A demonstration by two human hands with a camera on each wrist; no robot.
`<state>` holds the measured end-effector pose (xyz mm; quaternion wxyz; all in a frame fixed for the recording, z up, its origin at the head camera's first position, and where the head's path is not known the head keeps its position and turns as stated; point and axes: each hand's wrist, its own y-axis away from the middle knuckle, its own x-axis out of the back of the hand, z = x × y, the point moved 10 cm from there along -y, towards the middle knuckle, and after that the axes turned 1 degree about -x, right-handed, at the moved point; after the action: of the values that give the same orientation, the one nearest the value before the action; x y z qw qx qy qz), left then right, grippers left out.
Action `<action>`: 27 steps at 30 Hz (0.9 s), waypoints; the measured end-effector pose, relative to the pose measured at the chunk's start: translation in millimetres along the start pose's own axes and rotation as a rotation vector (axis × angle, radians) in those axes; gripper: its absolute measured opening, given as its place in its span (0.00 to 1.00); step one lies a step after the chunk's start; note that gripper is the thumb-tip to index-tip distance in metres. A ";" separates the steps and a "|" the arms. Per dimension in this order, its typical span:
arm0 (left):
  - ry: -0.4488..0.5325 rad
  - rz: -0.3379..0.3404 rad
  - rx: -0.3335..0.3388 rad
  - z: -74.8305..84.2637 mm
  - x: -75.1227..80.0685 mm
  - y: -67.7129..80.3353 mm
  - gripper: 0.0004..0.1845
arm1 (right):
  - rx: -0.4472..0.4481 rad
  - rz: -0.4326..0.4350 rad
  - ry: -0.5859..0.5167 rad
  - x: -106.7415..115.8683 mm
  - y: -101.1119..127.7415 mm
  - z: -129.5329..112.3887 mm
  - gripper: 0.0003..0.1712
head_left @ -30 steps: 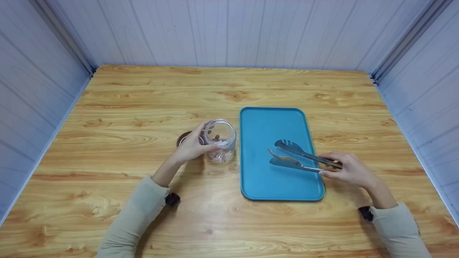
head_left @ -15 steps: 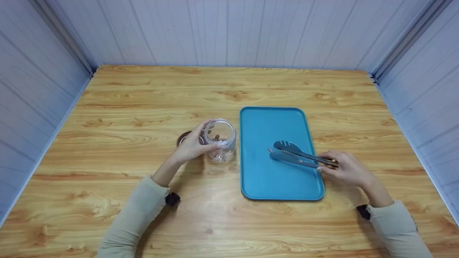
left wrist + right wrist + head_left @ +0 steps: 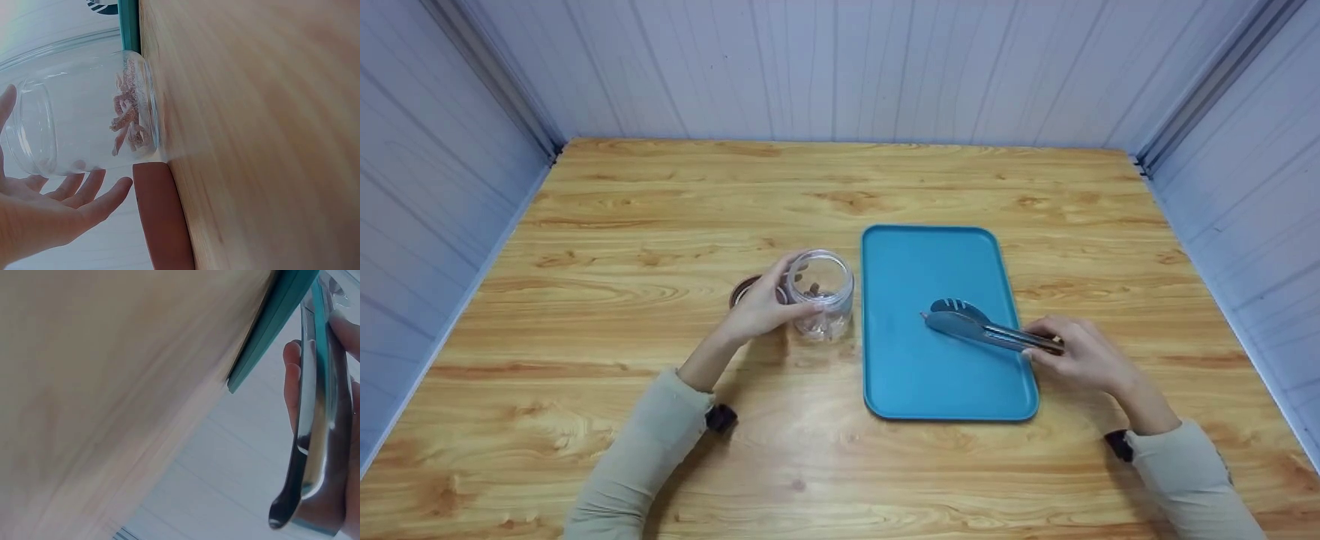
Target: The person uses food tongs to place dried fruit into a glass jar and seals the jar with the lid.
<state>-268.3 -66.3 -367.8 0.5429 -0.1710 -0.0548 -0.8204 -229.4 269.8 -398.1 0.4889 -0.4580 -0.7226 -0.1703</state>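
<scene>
Wooden table (image 3: pixel 660 225), left hand (image 3: pixel 760 306) cupping clear jar (image 3: pixel 825 294) left of teal tray (image 3: pixel 915 375), right hand (image 3: pixel 1080 354) pinching metal tongs (image 3: pixel 982 328) pressed together over tray

A light wooden table (image 3: pixel 675 195) with strong grain stretches out beyond the hands, closed in on three sides by pale panelled walls (image 3: pixel 840 67), evenly lit.

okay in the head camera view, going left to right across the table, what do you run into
brown lid → left hand → clear jar → teal tray → metal tongs → right hand
</scene>
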 end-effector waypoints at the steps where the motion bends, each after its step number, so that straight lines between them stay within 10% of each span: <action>1: 0.001 0.000 0.000 0.0 -0.1 0.0 0.39 | -0.006 -0.004 0.000 -0.5 -0.1 0.3 0.11; 27: 0.000 0.002 -0.006 -0.3 -0.1 0.0 0.39 | -0.024 0.017 -0.021 6.3 -2.1 6.6 0.06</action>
<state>-268.3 -66.3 -368.1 0.5433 -0.1725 -0.0521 -0.8200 -235.5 276.4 -395.3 0.4774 -0.4717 -0.7216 -0.1699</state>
